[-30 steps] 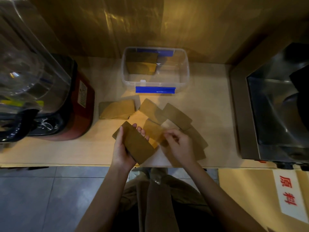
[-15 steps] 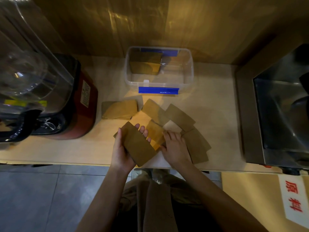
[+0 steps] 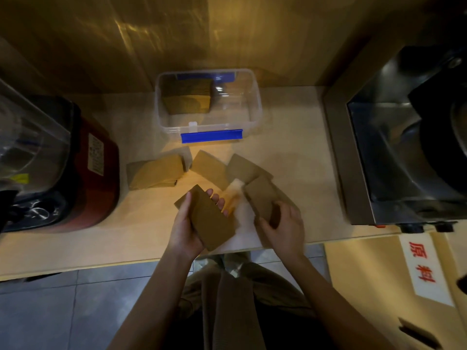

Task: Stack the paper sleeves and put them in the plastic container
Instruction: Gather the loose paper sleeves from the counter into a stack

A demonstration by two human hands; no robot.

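Pale wooden counter [image 3: 290,157], dim warm light, wood panelling behind. Clear plastic container [image 3: 256,102] at the back, already holding a stack of sleeves [image 3: 187,97] in its left half. Left hand [image 3: 187,223] curled round a small held stack [image 3: 209,218], long axis running diagonally away and to the left. Right hand [image 3: 283,223] closed on one loose sleeve [image 3: 261,198], blurred, so grip probably a pinch but hard to confirm. Loose sleeve just right of the held stack, nearly touching; right hand nearer, needing a short leftward carry. More sleeves [image 3: 212,168] scattered between hands and container; a separate pile [image 3: 156,173] lying flat to the left.
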